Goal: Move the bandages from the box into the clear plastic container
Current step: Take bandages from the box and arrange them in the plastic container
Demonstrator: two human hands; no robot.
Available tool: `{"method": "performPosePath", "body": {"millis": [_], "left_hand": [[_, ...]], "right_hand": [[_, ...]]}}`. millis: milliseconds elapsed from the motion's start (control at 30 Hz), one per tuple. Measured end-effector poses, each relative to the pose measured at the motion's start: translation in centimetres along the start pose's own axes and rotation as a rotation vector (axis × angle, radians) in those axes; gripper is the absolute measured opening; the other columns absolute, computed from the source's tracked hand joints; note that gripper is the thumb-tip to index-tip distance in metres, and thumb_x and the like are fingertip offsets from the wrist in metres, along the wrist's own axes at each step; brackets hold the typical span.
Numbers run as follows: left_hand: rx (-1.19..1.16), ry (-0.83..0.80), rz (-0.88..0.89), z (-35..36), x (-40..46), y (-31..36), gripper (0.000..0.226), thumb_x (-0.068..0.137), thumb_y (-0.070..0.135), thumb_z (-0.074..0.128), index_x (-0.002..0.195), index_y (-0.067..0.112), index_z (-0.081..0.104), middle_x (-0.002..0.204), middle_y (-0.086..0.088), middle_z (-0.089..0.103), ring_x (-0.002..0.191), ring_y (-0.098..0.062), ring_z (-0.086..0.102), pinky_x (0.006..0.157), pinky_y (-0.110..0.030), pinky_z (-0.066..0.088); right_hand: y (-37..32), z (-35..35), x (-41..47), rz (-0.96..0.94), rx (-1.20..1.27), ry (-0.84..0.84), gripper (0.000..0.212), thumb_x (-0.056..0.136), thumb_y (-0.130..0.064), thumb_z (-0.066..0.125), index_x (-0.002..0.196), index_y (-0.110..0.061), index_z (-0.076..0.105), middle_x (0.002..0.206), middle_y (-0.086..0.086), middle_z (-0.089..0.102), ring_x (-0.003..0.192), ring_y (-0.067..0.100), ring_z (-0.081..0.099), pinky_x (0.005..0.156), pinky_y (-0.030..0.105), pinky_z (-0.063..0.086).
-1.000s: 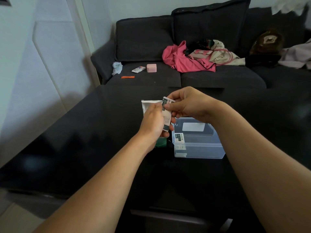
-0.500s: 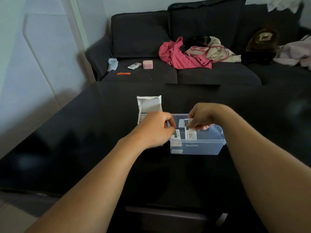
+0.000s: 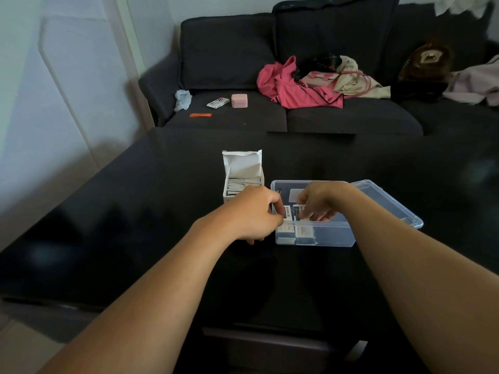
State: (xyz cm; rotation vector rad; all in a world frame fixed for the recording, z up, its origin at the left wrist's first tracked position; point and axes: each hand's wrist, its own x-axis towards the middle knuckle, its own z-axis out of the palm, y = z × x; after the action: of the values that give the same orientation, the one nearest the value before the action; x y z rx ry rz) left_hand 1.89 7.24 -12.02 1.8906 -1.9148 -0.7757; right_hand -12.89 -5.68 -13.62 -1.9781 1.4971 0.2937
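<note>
A white cardboard box (image 3: pixel 243 168) stands open on the black table (image 3: pixel 135 225), with several wrapped bandages (image 3: pixel 243 182) still inside. Right of it sits the clear plastic container (image 3: pixel 324 236), its lid (image 3: pixel 388 203) hinged open to the right. My right hand (image 3: pixel 318 202) reaches into the container and pinches a white bandage (image 3: pixel 299 210) among others stacked at its left end. My left hand (image 3: pixel 255 214) rests curled at the container's left wall, fingertips touching a bandage (image 3: pixel 288 214) near the rim.
Behind the table is a dark sofa (image 3: pixel 297 112) with a pink garment (image 3: pixel 291 87), a pink case (image 3: pixel 239 100), a small packet (image 3: pixel 218 103), an orange strip (image 3: pixel 200 115) and a brown bag (image 3: pixel 429 63). A pale wall stands at the left.
Both hands came down from above the box to the container. My right hand carried a bandage into the container; my left hand moved to its left wall.
</note>
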Motion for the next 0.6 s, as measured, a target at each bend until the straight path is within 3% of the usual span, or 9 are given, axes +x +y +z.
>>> {"method": "performPosePath", "body": {"millis": [167,300,433,600], "left_hand": [[-0.003,-0.011,0.008,-0.1,0.0,-0.1,0.019,0.099,0.017,0.058,0.116,0.021,0.065,0.096,-0.006,0.067,0.075,-0.024,0.073,0.052,-0.024,0.057],[-0.015,-0.012,0.023,-0.1,0.0,-0.2,0.017,0.099,0.015,0.058,0.113,0.021,0.063,0.094,-0.008,0.068,0.073,-0.023,0.072,0.05,-0.023,0.054],[-0.013,-0.011,0.019,-0.1,0.0,-0.2,0.016,0.098,0.014,0.058,0.111,0.023,0.061,0.093,-0.008,0.068,0.074,-0.024,0.073,0.05,-0.024,0.055],[-0.016,-0.005,0.021,-0.1,0.0,-0.1,0.015,0.098,0.014,0.057,0.111,0.022,0.06,0.093,-0.01,0.07,0.073,-0.024,0.074,0.05,-0.024,0.054]], "right_hand": [[-0.3,0.1,-0.6,0.009,0.085,-0.035,0.033,0.093,-0.008,0.067,0.125,-0.013,0.062,0.108,0.008,0.068,0.087,0.019,0.067,0.07,0.029,0.06],[-0.5,0.2,-0.9,-0.006,0.048,0.011,0.04,0.091,-0.005,0.067,0.13,-0.012,0.061,0.102,0.004,0.062,0.084,0.017,0.064,0.09,0.033,0.058],[-0.9,0.2,-0.9,-0.006,-0.005,0.032,0.041,0.092,-0.004,0.066,0.132,-0.008,0.059,0.126,0.012,0.063,0.081,0.017,0.065,0.079,0.03,0.059],[-1.1,0.2,-1.0,-0.016,-0.052,0.056,0.044,0.092,-0.006,0.067,0.135,-0.009,0.057,0.128,0.014,0.061,0.098,0.025,0.069,0.094,0.041,0.057]]}}
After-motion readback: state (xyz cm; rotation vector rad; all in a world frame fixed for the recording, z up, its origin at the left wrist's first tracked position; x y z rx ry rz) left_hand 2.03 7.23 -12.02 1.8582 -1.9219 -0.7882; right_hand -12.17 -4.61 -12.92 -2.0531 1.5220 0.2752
